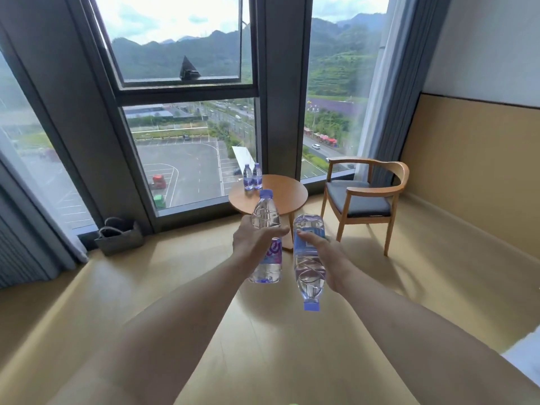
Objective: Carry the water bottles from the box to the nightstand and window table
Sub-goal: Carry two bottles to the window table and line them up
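Left hand: the left hand (253, 239) was curled round the middle of an upright water bottle (266, 238), cap up, held out in front of the body above the floor.
Right hand: the right hand (324, 258) gripped a second water bottle (309, 258) round its label, this one turned upside down with its purple cap pointing down.
Held bottles: the two were side by side, close together but apart, both clear with purple labels.
Counter: a small round wooden counter (280, 197) stood by the window, ahead of the hands.
Bottles on counter: two more bottles (252, 176) stood upright, touching or nearly so, near the counter's far left edge.
Chair: a wooden armchair (365, 197) with a dark seat stood just right of the counter.
Basket: a grey basket (118, 236) sat on the floor by the window, left of the counter.
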Motion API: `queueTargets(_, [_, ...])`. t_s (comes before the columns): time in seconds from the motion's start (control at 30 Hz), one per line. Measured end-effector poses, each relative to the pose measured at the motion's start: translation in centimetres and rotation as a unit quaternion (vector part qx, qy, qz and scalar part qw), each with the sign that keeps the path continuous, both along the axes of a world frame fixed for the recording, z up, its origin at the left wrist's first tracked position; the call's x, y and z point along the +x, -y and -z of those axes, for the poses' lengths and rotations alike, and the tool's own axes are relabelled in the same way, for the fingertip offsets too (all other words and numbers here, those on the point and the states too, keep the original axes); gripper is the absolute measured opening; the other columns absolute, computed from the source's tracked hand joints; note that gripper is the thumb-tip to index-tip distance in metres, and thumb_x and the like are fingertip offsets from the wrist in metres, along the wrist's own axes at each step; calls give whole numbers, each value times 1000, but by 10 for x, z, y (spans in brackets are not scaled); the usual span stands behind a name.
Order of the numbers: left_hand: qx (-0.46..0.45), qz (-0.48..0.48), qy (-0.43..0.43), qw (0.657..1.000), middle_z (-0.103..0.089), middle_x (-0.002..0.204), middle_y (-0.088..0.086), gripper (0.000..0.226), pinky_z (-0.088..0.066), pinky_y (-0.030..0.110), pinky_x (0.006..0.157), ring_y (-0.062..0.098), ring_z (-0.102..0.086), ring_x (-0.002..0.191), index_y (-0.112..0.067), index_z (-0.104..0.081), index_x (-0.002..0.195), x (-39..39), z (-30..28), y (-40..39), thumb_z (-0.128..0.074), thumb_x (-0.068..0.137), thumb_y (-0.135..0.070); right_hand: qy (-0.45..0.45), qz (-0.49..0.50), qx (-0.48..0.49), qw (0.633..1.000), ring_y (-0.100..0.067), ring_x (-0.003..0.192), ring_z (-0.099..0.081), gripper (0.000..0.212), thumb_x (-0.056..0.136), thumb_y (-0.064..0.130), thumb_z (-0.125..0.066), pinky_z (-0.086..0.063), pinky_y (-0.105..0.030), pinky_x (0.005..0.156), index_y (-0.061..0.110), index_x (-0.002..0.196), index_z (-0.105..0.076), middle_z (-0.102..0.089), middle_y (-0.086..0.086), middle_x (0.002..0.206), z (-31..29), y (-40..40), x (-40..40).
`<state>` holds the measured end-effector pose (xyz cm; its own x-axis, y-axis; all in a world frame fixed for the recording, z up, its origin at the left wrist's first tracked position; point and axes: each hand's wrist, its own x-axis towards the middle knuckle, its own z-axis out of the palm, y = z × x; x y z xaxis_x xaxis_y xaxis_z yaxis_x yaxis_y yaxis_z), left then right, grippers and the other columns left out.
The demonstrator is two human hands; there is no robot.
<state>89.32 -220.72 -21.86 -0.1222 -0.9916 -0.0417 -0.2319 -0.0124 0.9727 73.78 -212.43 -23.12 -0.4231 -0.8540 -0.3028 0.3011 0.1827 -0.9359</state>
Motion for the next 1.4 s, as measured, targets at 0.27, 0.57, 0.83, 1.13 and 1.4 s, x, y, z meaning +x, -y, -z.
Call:
queueTargets(0.27, [23,-22,28,999,-72,91,-6,77,-63,40,73,17,-73,80,-34,-55,103,-77,-3,168,-91,40,-58,-6,-36,16,999,-26,59,-75,51,74,38,-89,-58,-34,52,13,113,-67,-75,-15,91,-4,184,-95])
queueTargets(0.57, [27,-13,26,999,-69,96,-5,73,-55,28,62,16,-71,83,-32,-55,113,-146,-2,333,-88,53,-57,3,-50,48,998,-31,73,-74,53,76,38,-88,-59,-35,58,13,116,-66,-75,-19,101,3,347,-161])
queueTargets(0.83, [14,44,33,998,-73,99,-4,58,-62,40,81,18,-73,87,-34,-60,110,-196,31,510,-89,62,-48,-6,-37,47,998,-33,92,-76,55,78,43,-85,-60,-35,64,16,122,-64,-75,-16,109,34,520,-213])
queueTargets(1.13, [37,77,51,995,-73,89,-8,49,-42,9,41,1,-70,61,-26,-65,114,-247,27,689,-84,75,-49,-6,-11,47,999,-37,103,-73,65,75,42,-87,-60,-57,91,23,132,-62,-73,-15,118,46,698,-267])
queueTargets(1.4, [62,79,108,989,-67,86,-9,54,-33,4,34,-2,-62,55,-25,-65,120,-291,48,798,-63,88,-68,34,-24,98,994,-40,96,-76,63,69,46,-89,-58,-59,93,22,123,-67,-77,-16,108,82,816,-312])
